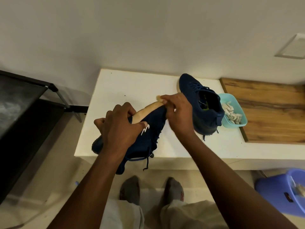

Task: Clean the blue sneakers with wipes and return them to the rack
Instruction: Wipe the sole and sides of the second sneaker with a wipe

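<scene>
Head view: the left hand (115,129) grips a blue sneaker (148,138) around its middle, fingers curled over the upper and thumb by the white logo. It holds the sneaker on its side above the near left part of the white table (128,85), with the heel hanging past the table's edge. The cream sole (145,111) faces away and up. The right hand (179,111) has its fingers curled round the toe end and pinches a pale scrap (159,98) at the sole's tip; whether that is a wipe cannot be told. A second sneaker (203,104) stands upright on the table to the right, touching a teal tub (231,126) of crumpled wipes (232,113). The tub sits at the edge of a wooden board (272,113). A black rack (24,96) stands left of the table, and a purple bucket (277,192) sits on the floor at lower right.
</scene>
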### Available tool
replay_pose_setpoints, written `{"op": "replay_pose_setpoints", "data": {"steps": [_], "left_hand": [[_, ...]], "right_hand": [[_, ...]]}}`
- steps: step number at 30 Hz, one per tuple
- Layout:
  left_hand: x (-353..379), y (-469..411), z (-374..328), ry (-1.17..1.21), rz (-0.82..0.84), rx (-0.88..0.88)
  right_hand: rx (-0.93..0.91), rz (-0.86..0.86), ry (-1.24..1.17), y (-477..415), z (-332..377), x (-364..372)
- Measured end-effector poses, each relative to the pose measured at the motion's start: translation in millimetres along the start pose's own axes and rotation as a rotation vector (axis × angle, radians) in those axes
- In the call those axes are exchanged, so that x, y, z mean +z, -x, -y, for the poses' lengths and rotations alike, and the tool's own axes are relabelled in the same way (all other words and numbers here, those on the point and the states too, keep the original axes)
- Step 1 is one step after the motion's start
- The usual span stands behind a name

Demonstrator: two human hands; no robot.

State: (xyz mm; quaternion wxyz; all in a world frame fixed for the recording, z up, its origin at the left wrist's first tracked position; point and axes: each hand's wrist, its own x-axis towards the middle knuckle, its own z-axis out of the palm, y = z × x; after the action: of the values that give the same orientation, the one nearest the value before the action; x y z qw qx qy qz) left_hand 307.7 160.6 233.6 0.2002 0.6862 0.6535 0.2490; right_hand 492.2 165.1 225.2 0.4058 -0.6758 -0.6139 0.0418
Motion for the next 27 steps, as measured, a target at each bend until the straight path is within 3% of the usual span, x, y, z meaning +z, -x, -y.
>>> {"op": "replay_pose_setpoints", "data": {"steps": [2, 4, 6, 9, 11, 15, 18, 20, 24, 27], "left_hand": [[0.6, 1.1, -0.6, -0.014, -0.002, 0.006], [0.7, 0.8, -0.3, -0.016, -0.006, 0.008], [0.3, -0.8, 0.2, -0.007, -0.008, -0.004], [0.7, -1.0, -1.6, 0.001, -0.028, 0.005], [0.3, -0.6, -2.6, 0.007, -0.027, 0.011], [0.9, 0.3, -2.4, -0.028, -0.003, 0.009], [2.5, 1.1, -3.1, -0.033, -0.010, 0.015], [2.3, -0.4, -2.7, -0.026, -0.015, 0.014], [2.7, -0.3, -2.2, 0.012, -0.031, 0.012], [1.4, 0.2, -4.2, 0.012, -0.029, 0.023]], "right_hand": [[0.176, -0.023, -0.047, 0.3, -13.0, -4.2], [0.209, -0.030, -0.064, 4.1, -10.5, -5.6], [0.051, 0.026, -0.071, 11.0, 9.5, 0.3], [-0.283, 0.269, 0.051, 31.5, 44.0, 18.8], [-0.338, 0.296, 0.123, 28.5, 40.6, 21.8], [-0.034, 0.040, 0.037, 2.7, 3.2, 4.0], [0.190, -0.026, -0.039, -1.7, -9.4, -6.3], [0.094, -0.007, -0.053, 7.1, 5.7, -0.9], [-0.285, 0.232, 0.071, 30.3, 43.8, 20.5], [-0.255, 0.167, 0.078, 11.5, 27.7, 17.0]]}}
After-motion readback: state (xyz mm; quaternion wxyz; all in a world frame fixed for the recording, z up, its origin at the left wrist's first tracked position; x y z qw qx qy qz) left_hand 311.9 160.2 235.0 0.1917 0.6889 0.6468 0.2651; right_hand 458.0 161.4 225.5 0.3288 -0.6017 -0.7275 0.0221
